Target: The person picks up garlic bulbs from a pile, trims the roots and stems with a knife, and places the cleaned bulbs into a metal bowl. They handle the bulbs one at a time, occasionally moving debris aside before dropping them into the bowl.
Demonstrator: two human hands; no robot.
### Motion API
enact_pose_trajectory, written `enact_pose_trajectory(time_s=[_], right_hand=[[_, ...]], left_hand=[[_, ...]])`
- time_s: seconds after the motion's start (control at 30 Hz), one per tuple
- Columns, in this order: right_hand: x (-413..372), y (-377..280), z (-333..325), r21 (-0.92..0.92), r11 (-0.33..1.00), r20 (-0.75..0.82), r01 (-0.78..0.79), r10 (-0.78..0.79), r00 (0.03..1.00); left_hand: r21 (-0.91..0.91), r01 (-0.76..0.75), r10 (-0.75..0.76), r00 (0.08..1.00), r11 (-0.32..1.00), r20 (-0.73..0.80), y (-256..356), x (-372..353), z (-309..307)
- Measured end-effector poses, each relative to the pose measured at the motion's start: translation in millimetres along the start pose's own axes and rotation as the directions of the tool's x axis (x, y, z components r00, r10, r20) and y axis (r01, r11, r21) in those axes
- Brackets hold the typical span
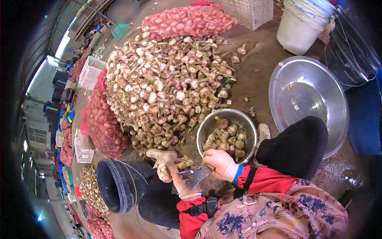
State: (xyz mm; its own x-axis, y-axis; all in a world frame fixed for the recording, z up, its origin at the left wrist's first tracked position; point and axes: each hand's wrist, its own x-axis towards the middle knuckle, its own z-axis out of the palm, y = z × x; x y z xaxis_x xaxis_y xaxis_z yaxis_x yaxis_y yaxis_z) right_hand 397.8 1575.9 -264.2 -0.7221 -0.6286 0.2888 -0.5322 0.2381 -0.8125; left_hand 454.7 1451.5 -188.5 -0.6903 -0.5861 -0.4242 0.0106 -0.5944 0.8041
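Gloved and low in the view, my left hand point(175, 175) is closed around a garlic bulb point(184, 163) with a short stem. My right hand point(219, 162), also gloved, grips a knife whose wide, shiny blade point(193, 177) lies beside my left wrist, its edge partly hidden. Just beyond my right hand, a round metal bowl point(253, 131) holds several garlic bulbs. A large heap of garlic point(159, 87) with cut stems spreads over the floor ahead of both hands.
Red net sacks of garlic point(187, 22) lie behind and left of the heap. A black bucket point(115, 185) stands at the lower left. On the right are a wide metal basin point(308, 95), a white bucket point(302, 28) and a dark bag point(350, 47).
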Motion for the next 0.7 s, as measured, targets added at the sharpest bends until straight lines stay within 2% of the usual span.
enact_pose_trajectory(time_s=[0.03, 0.07, 0.1, 0.13, 0.17, 0.2, 0.23, 0.27, 0.3, 0.33, 0.37, 0.4, 0.43, 0.47, 0.5, 0.53, 0.57, 0.6, 0.63, 0.67, 0.7], right_hand=[[2, 1, 0, -0.006, 1.0, -0.006, -0.008, 0.008, 1.0], [3, 2, 2, -0.021, 1.0, -0.024, -0.019, 0.019, 1.0], [4, 3, 5, -0.034, 0.999, -0.04, -0.031, 0.03, 0.999], [6, 6, 7, -0.031, 0.999, -0.046, -0.043, 0.042, 0.998], [7, 8, 8, -0.03, 0.998, -0.045, -0.049, 0.048, 0.998], [9, 11, 8, -0.04, 0.997, -0.078, -0.061, 0.058, 0.995], [11, 14, 8, -0.05, 0.996, -0.11, -0.073, 0.067, 0.992], [13, 19, 6, -0.041, 0.993, -0.09, -0.111, 0.107, 0.99], [12, 28, 8, -0.038, 0.993, -0.088, -0.114, 0.111, 0.99], [6, 45, 12, -0.008, 0.97, -0.085, -0.245, 0.243, 0.966], [-1, 64, 17, 0.022, 0.929, -0.083, -0.37, 0.37, 0.925], [-13, 98, 24, 0.115, 0.814, -0.104, -0.57, 0.58, 0.808], [-21, 121, 31, 0.212, 0.65, -0.093, -0.73, 0.757, 0.647], [-18, 125, 31, 0.259, 0.596, -0.203, -0.76, 0.803, 0.56], [-15, 126, 32, 0.311, 0.539, -0.301, -0.783, 0.837, 0.457], [-6, 109, 17, 0.446, 0.521, -0.261, -0.727, 0.853, 0.451], [-3, 112, 18, 0.439, 0.531, -0.261, -0.724, 0.847, 0.463], [-4, 116, 22, 0.531, 0.553, -0.254, -0.642, 0.827, 0.502], [-6, 121, 27, 0.617, 0.562, -0.251, -0.551, 0.804, 0.539], [-10, 127, 36, 0.645, 0.604, -0.311, -0.468, 0.767, 0.561], [-3, 104, 17, 0.739, 0.531, -0.24, -0.415, 0.783, 0.574]], left_hand=[[0.075, -0.051, 0.046, 0.996, 0.996, 0.071, -3, -1, 1], [-0.039, 0.1, -0.094, 0.985, 0.994, 0.145, -18, 21, -27], [-0.035, 0.107, -0.101, 0.984, 0.994, 0.147, -19, 20, -21], [0.609, -0.375, 0.235, 0.925, 0.699, 0.3, -18, 18, -14], [0.785, -0.611, 0.323, 0.725, -0.106, 0.608, -20, 16, -9], [0.785, -0.61, 0.318, 0.728, -0.105, 0.608, -26, 20, -12], [0.777, -0.555, 0.28, 0.828, 0.297, 0.485, -36, 29, -19], [0.647, -0.401, 0.183, 0.907, 0.649, 0.379, -47, 38, -26], [0.416, -0.173, 0.042, 0.952, 0.893, 0.304, -51, 40, -26], [0.638, -0.47, 0.251, 0.878, 0.61, 0.407, -54, 36, -26], [0.64, -0.47, 0.249, 0.878, 0.607, 0.409, -46, 25, -13], [0.254, -0.049, -0.008, 0.975, 0.966, 0.221, -31, 12, 7], [-0.26, 0.376, -0.338, 0.924, 0.889, 0.18, -22, 5, 18], [-0.04, 0.284, -0.258, 0.915, 0.958, 0.309, -35, 11, 6], [0.135, 0.321, -0.342, 0.92, 0.937, 0.191, -39, 12, 4], [0.455, 0.065, -0.239, 0.911, 0.888, 0.337, -58, 22, -16], [0.671, -0.237, -0.187, 0.848, 0.703, 0.495, -84, 40, -41], [0.665, -0.009, -0.309, 0.881, 0.747, 0.358, -104, 57, -52], [0.62, 0.219, -0.439, 0.869, 0.753, 0.226, -117, 73, -60], [0.74, 0.29, -0.595, 0.783, 0.608, 0.182, -120, 88, -66], [0.921, -0.118, -0.487, 0.82, 0.37, 0.301, -117, 103, -57]])
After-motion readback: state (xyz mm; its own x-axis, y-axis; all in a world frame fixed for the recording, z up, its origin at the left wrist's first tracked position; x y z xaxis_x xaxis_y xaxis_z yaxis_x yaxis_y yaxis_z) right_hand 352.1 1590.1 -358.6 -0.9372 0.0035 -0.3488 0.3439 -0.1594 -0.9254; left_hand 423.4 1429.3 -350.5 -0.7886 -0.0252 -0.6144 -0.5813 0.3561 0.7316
